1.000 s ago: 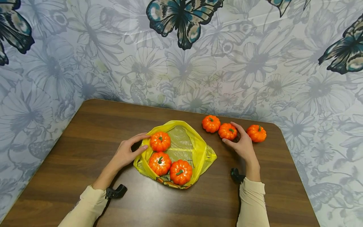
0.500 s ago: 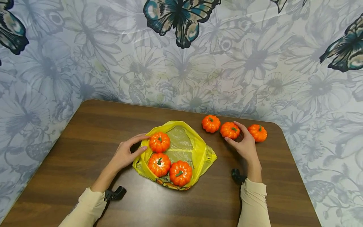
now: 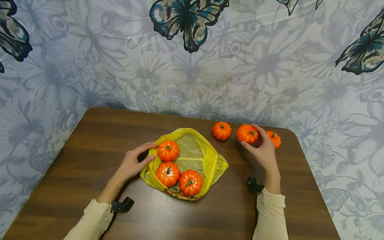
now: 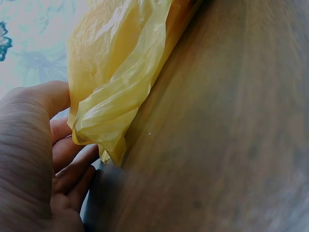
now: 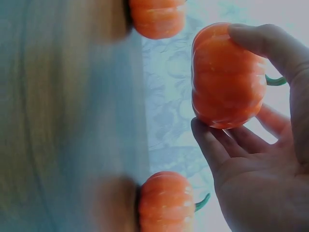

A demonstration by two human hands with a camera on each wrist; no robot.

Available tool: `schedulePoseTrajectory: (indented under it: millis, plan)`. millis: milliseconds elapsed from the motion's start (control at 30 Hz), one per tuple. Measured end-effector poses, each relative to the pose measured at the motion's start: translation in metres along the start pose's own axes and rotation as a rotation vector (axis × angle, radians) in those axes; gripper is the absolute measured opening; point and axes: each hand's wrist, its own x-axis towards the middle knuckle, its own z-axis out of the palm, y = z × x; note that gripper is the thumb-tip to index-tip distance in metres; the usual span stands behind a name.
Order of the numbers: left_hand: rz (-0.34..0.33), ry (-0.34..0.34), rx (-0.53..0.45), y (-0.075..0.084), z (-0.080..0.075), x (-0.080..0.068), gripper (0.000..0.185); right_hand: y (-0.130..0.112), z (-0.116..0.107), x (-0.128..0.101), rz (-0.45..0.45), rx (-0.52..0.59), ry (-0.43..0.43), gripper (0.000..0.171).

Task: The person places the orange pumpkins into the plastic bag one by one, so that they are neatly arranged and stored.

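Observation:
My right hand point(image 3: 264, 151) grips a small orange pumpkin point(image 3: 247, 133) between thumb and fingers. In the right wrist view that pumpkin point(image 5: 227, 77) is up off the table, its green stem toward the palm. A yellow plastic bag point(image 3: 211, 160) lies with its mouth open at the middle of the table. Inside it rest three pumpkins: one at the back left point(image 3: 168, 150), one below it point(image 3: 168, 174) and one at the front point(image 3: 190, 182). My left hand point(image 3: 133, 161) holds the bag's left edge, thumb on the inner side; in the left wrist view the yellow film point(image 4: 111, 96) runs between thumb and fingers.
Two more pumpkins stand near the back edge of the brown wooden table point(image 3: 99, 140): one pumpkin point(image 3: 222, 130) left of the right hand, another pumpkin point(image 3: 273, 139) partly hidden behind its fingers. A wall cloth point(image 3: 267, 63) with flowers and butterflies hangs behind the table.
My right hand has lifted its pumpkin and moved a little right, away from the pumpkin on its left and in front of the right one. The left hand and bag have stayed in place.

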Motion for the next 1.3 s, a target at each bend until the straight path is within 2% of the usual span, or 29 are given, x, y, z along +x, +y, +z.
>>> schedulePoseTrajectory:
  millis: [200,467,900,1200,1300]
  plan:
    - [-0.006,0.0,0.018,-0.003,-0.001,0.0,0.044,-0.01,0.002,0.001,-0.036,-0.012,-0.007,0.083]
    - [-0.019,-0.007,0.004,-0.003,0.0,0.002,0.044,-0.026,0.011,0.002,-0.083,0.039,-0.029,0.081]
    - [-0.012,-0.008,0.019,-0.004,-0.001,-0.001,0.044,-0.036,0.029,0.0,-0.099,0.087,-0.062,0.079]
    - [-0.003,-0.012,0.017,-0.004,0.0,0.0,0.044,-0.073,0.048,0.0,-0.136,0.149,-0.137,0.08]
    - [-0.005,-0.01,0.013,-0.004,0.0,0.001,0.044,-0.078,0.058,0.004,-0.159,0.157,-0.153,0.08]
